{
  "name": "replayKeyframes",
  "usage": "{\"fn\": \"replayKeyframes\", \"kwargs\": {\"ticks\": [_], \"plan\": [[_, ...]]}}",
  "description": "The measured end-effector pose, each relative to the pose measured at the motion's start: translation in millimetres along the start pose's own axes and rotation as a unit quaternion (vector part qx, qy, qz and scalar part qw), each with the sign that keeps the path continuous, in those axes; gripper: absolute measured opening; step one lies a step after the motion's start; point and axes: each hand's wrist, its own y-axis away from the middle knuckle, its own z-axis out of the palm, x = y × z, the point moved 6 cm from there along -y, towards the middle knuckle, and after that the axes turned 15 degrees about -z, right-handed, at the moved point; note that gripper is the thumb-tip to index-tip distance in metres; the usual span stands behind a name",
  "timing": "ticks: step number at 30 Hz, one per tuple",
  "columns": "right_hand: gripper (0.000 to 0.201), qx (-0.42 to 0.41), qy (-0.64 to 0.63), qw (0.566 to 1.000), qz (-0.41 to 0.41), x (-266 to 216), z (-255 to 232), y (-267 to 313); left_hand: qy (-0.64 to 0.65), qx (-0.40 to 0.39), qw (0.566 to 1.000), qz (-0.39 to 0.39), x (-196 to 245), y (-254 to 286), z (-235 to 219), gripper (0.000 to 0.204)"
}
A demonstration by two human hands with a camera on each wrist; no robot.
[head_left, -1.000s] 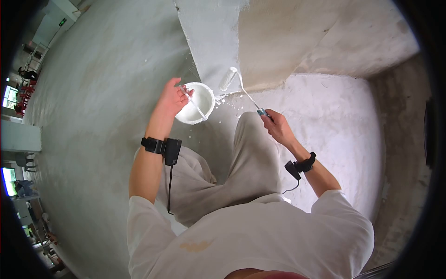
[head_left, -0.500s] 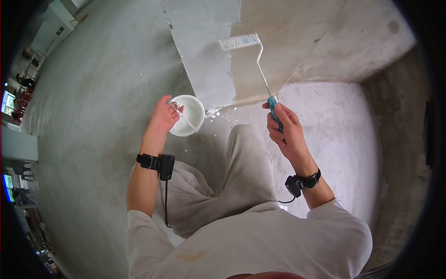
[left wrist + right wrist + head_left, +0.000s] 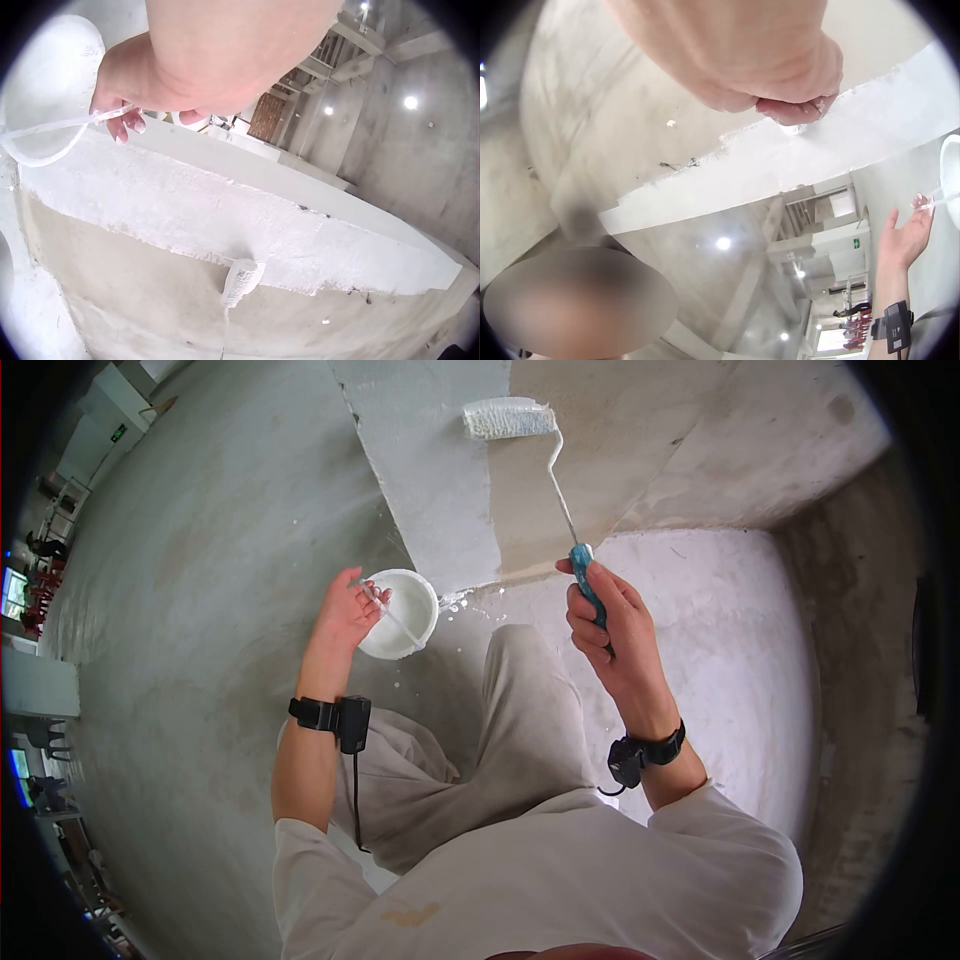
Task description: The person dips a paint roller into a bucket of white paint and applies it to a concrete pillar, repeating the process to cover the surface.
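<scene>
My right hand (image 3: 625,622) grips the teal handle (image 3: 588,588) of a paint roller. Its white, paint-coated sleeve (image 3: 510,420) lies across the border between the white strip and the bare wall. The left wrist view shows the roller (image 3: 244,281) at that same border. With curled fingers my left hand (image 3: 345,615) holds the pale bail handle (image 3: 402,626) of a white bucket (image 3: 434,608). White paint is inside the bucket, and white specks mark my left fingertips (image 3: 120,133). In the right wrist view my right hand (image 3: 757,60) hides most of the roller.
The wall has a white-painted strip (image 3: 430,490) beside bare tan plaster (image 3: 620,440). Paint splatters (image 3: 458,602) dot the floor between bucket and wall. My bent knee (image 3: 515,650) is close to the bucket. Another wall (image 3: 850,590) stands on the right.
My right hand has risen with the roller, taking its sleeve from close by the bucket to higher up the wall. The left hand keeps its hold on the bail; bucket and hand sit slightly lower in view.
</scene>
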Motion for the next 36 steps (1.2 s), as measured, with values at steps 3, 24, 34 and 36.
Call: {"fn": "replayKeyframes", "kwargs": {"ticks": [3,24,34,36], "plan": [[0.032,0.005,-0.01,1.0,0.006,5,-8,-1,-0.002,0.003,1.0,-0.001,0,0,-1,0.032],[0.034,-0.001,-0.004,1.0,-0.011,22,-17,-7,0.004,0.014,1.0,0.017,5,1,2,0.031],[0.034,-0.032,-0.015,0.998,-0.051,-11,14,-11,-0.001,0.013,1.0,0.007,5,-2,2,0.034],[0.035,-0.036,-0.014,0.998,-0.058,-12,16,-12,-0.004,0.008,1.0,0.005,5,-3,2,0.034]]}}
